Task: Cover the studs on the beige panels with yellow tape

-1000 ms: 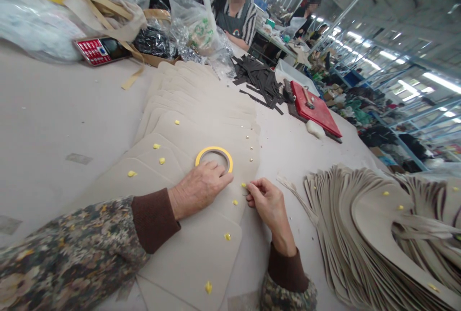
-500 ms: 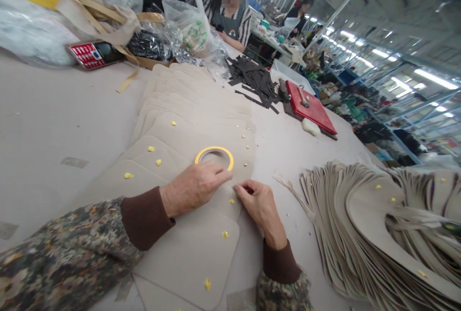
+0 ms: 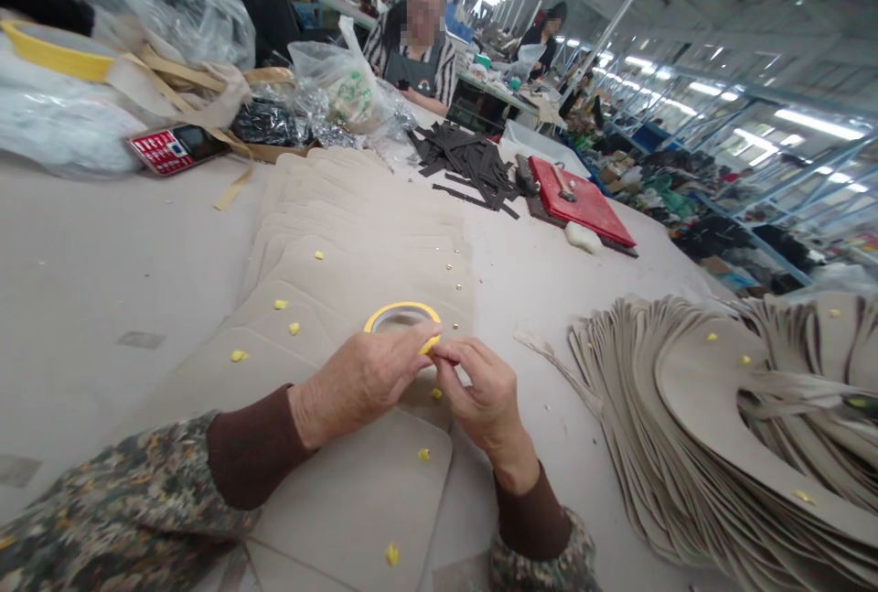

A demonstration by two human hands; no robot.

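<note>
My left hand is closed on a roll of yellow tape, with the ring standing out beyond the fingers. Close beside it, the thumb and fingertips of my right hand pinch at the tape's edge, at the tips of the left fingers. Below both hands lie overlapping beige fabric-like panels, fanned out across the table. Small yellow tape bits stick to several of them. Small metal studs run along the panels' right side.
On the right lies a thick pile of beige curved pieces. Dark strips, a red board with a hammer, and a white lump lie farther back. Plastic bags and a red phone are at left. A person sits opposite.
My right hand has come up to my left fingertips and now pinches at the tape roll's edge. The left hand still holds the roll. The camera view has shifted slightly.
</note>
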